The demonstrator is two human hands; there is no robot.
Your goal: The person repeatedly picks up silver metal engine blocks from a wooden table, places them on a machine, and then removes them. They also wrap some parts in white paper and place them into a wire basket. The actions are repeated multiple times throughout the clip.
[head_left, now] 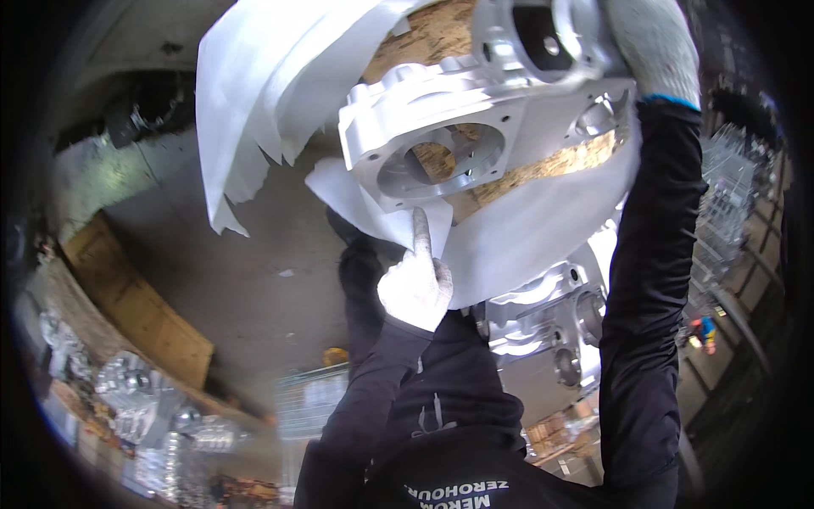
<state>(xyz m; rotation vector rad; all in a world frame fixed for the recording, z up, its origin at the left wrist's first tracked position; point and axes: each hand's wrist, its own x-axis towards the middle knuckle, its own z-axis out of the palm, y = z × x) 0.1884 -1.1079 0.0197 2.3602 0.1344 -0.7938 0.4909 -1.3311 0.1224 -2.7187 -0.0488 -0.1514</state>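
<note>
A silver machined metal housing [437,106] with a large round bore lies on chipboard and white sheet material. My left hand [415,293], in a pale glove, is just below it. Its index finger stretches up to the housing's lower edge, over a white sheet flap [394,222]; the other fingers are curled and nothing shows in them. My right hand [657,47], also gloved, reaches far forward along the right side of another silver casting [543,42]. Its fingers are hidden, so its grip cannot be made out.
Large torn white sheets [263,76] hang at the upper left. More silver castings [555,327] sit below the white sheet on the right. A wooden-sided bin [140,301] and heaped metal parts [161,416] are at the lower left. Wire cages [725,187] stand at the right.
</note>
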